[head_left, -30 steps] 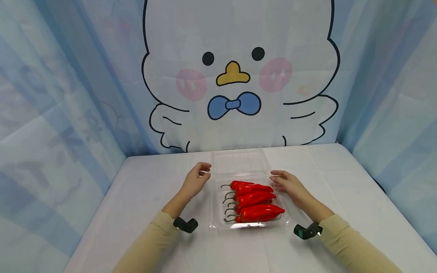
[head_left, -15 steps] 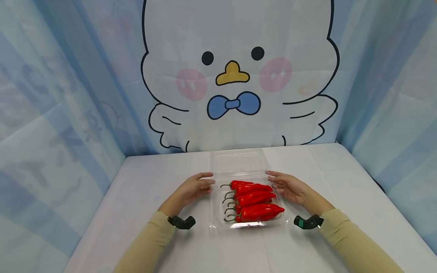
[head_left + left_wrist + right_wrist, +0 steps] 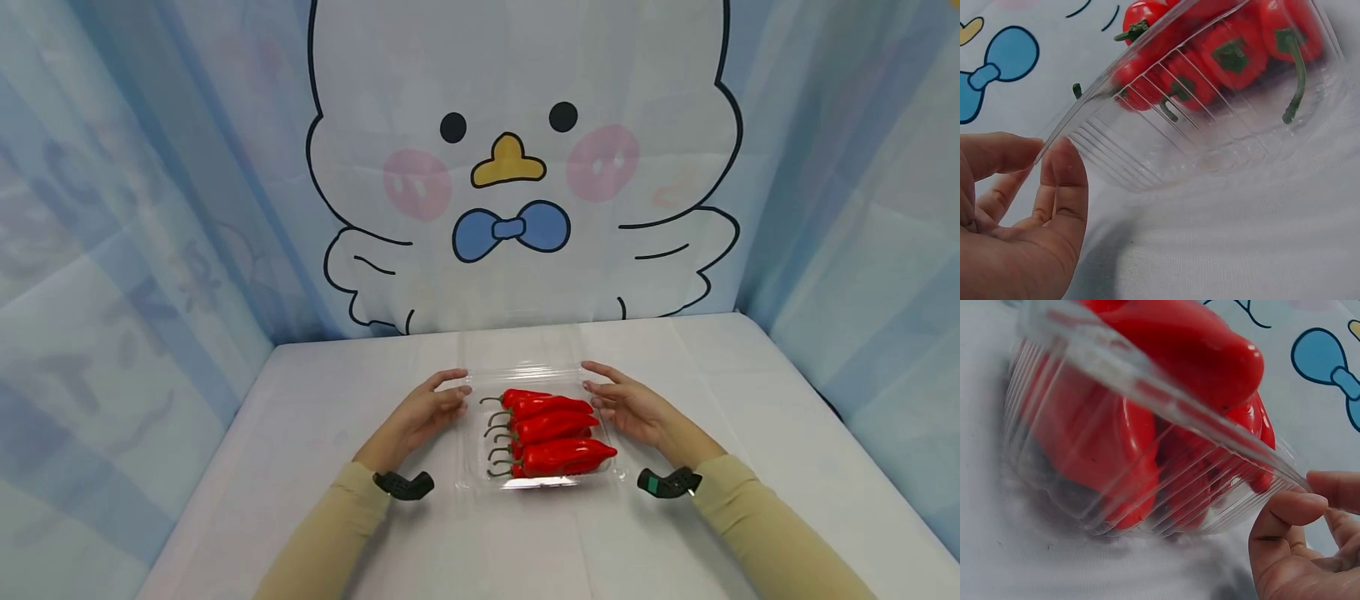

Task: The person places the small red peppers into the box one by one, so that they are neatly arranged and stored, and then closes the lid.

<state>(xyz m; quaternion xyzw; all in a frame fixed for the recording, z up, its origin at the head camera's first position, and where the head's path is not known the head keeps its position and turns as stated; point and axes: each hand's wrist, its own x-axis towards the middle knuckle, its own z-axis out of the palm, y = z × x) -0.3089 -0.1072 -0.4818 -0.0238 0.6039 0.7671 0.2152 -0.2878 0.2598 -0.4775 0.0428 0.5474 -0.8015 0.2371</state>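
Note:
A clear plastic clamshell box (image 3: 525, 377) holds several red peppers (image 3: 558, 425) with green stems, laid side by side with the stems to the left. On its left side, my left hand (image 3: 422, 421) pinches the rim near the back corner; the left wrist view shows thumb and forefinger on the thin edge (image 3: 1063, 128). My right hand (image 3: 637, 412) pinches the opposite rim (image 3: 1285, 475) between thumb and forefinger. In both wrist views the ribbed side wall (image 3: 1141, 147) is tilted across the picture. The see-through lid shows only faintly behind the box.
A white cloth covers the table (image 3: 337, 375). Behind it hangs a curtain (image 3: 517, 275) printed with a cartoon bird and a blue bow tie, and blue curtains (image 3: 150, 250) flank both sides. Each wrist carries a small black camera (image 3: 405, 485).
Both hands have closed in on the box's side rims and pinch them. The box and peppers have shifted slightly up and left in the head view.

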